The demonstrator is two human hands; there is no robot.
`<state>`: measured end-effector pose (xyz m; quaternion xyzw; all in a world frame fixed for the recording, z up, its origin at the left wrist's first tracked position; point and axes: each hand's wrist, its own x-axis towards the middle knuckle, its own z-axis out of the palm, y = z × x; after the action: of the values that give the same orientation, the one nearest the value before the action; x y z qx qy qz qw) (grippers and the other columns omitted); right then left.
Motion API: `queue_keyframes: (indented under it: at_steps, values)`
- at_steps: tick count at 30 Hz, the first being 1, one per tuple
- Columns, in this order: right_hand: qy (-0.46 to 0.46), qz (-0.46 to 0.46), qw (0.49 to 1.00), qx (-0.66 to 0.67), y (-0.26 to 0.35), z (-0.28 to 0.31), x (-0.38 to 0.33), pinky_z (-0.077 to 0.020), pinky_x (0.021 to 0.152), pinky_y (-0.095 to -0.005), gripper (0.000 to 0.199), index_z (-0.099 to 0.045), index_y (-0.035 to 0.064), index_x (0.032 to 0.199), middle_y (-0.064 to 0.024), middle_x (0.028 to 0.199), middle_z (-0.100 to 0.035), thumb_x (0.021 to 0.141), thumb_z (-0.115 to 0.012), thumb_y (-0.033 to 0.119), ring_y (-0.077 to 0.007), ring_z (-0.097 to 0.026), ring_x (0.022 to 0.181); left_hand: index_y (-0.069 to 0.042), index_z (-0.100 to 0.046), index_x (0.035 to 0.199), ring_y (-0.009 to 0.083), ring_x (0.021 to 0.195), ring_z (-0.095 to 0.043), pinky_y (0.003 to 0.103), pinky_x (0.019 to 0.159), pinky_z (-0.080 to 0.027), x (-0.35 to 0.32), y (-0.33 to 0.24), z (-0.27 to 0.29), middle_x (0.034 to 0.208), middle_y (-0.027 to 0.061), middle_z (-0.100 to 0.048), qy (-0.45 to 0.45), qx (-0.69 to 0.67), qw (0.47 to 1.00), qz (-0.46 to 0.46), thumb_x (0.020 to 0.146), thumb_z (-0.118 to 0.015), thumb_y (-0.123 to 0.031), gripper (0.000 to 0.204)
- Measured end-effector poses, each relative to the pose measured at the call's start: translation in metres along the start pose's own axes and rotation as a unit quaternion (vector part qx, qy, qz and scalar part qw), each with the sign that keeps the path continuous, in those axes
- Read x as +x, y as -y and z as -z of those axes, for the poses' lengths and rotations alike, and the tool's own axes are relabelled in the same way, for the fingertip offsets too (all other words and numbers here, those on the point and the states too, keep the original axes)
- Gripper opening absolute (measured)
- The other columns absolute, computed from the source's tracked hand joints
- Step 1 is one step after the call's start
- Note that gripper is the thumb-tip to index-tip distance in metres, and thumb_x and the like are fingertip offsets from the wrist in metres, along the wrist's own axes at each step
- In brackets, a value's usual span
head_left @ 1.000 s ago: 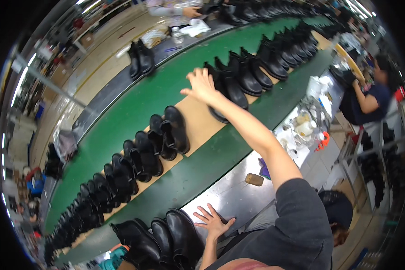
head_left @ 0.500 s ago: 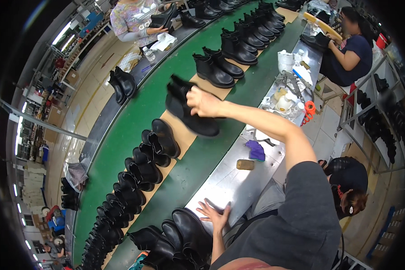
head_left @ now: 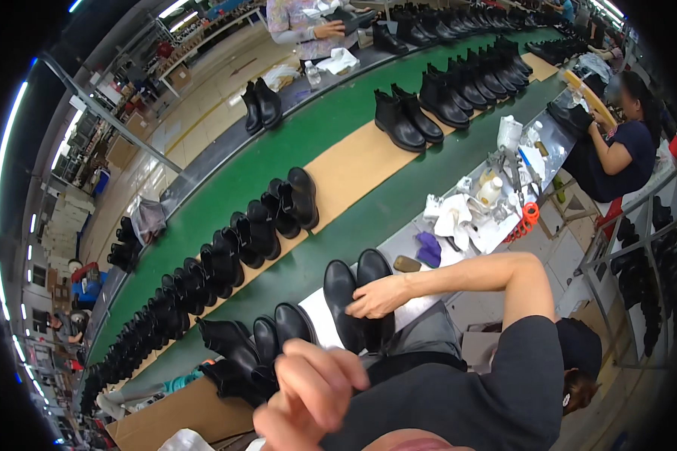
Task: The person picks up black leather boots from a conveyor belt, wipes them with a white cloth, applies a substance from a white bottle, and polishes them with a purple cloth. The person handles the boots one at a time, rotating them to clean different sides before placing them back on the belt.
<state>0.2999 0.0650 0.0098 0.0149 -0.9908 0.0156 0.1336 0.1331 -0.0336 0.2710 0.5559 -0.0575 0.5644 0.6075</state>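
Right hand (head_left: 378, 297) gripping pair of black boots (head_left: 359, 297), fingers curled over their sides, boots standing upright on grey surface (head_left: 429, 301) beside green conveyor belt (head_left: 308, 143). Left hand (head_left: 308, 395) hovering blurred near lens, fingers loosely curled, holding nothing. More boots (head_left: 263, 342) standing just left.

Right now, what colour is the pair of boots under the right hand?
Black, glossy: the pair of boots under the right hand, seen in the head view.

Boots (head_left: 357, 301) — glossy black leather; conveyor belt (head_left: 308, 143) — matt green.
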Motion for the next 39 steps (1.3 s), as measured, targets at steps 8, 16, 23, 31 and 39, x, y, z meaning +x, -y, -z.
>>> queue_keyframes:
  at_steps: [8, 16, 23, 31, 39]
  values:
    - [-0.421, -0.76, 0.495, 0.011, 0.007, 0.033, -0.135, -0.0526, 0.061, -0.0397, 0.074, -0.011, -0.0044, 0.144, -0.0167, 0.085, -0.068, 0.085, -0.055, 0.008, -0.0268, -0.067, 0.065, -0.029, -0.058, 0.092, 0.0215, 0.089, -0.031, 0.039, 0.085, -0.03, -0.013, 0.004, -0.021, 0.096, 0.0035, -0.04, 0.166, -0.194, 0.962, 0.094, 0.09, -0.037, -0.065, 0.041]
    - [-0.25, -0.899, 0.334, -0.135, 0.006, -0.003, -0.269, -0.0531, 0.068, -0.0421, 0.101, 0.003, -0.0105, 0.143, -0.0217, 0.07, -0.065, 0.075, -0.064, 0.023, -0.0343, -0.066, 0.064, -0.026, -0.057, 0.086, 0.0237, 0.1, -0.037, 0.044, 0.087, -0.037, -0.015, -0.018, -0.026, 0.097, 0.0054, -0.044, 0.124, -0.144, 0.978, 0.081, 0.094, -0.039, -0.054, 0.034]
    - [-0.245, -0.885, 0.367, -0.149, 0.006, -0.027, -0.3, -0.0529, 0.055, -0.0391, 0.103, 0.002, -0.0081, 0.144, -0.0251, 0.075, -0.065, 0.076, -0.068, 0.027, -0.0313, -0.066, 0.058, -0.026, -0.056, 0.092, 0.0306, 0.104, -0.037, 0.053, 0.092, -0.033, -0.04, -0.02, -0.016, 0.102, 0.0107, -0.043, 0.136, -0.101, 0.985, 0.03, 0.094, -0.032, -0.055, 0.037]
    - [-0.241, -0.906, 0.345, -0.044, 0.014, -0.007, -0.285, -0.0535, 0.049, -0.0353, 0.096, 0.002, -0.0072, 0.143, -0.0195, 0.069, -0.065, 0.08, -0.065, 0.019, -0.0262, -0.063, 0.048, -0.023, -0.059, 0.081, 0.0281, 0.11, -0.038, 0.054, 0.093, -0.036, -0.021, -0.024, -0.008, 0.104, 0.0088, -0.044, 0.138, -0.035, 0.989, -0.044, 0.092, -0.037, -0.056, 0.041]
    - [-0.206, -0.919, 0.336, -0.014, 0.023, 0.029, -0.251, -0.0475, 0.089, -0.0458, 0.109, 0.001, -0.0082, 0.143, -0.0327, 0.103, -0.062, 0.073, -0.072, 0.031, -0.044, -0.06, 0.1, -0.016, -0.047, 0.076, 0.0188, 0.099, -0.039, 0.045, 0.082, -0.039, -0.022, -0.071, -0.045, 0.096, 0.001, -0.039, -0.079, 0.127, 0.981, -0.121, 0.091, -0.049, -0.02, 0.016]
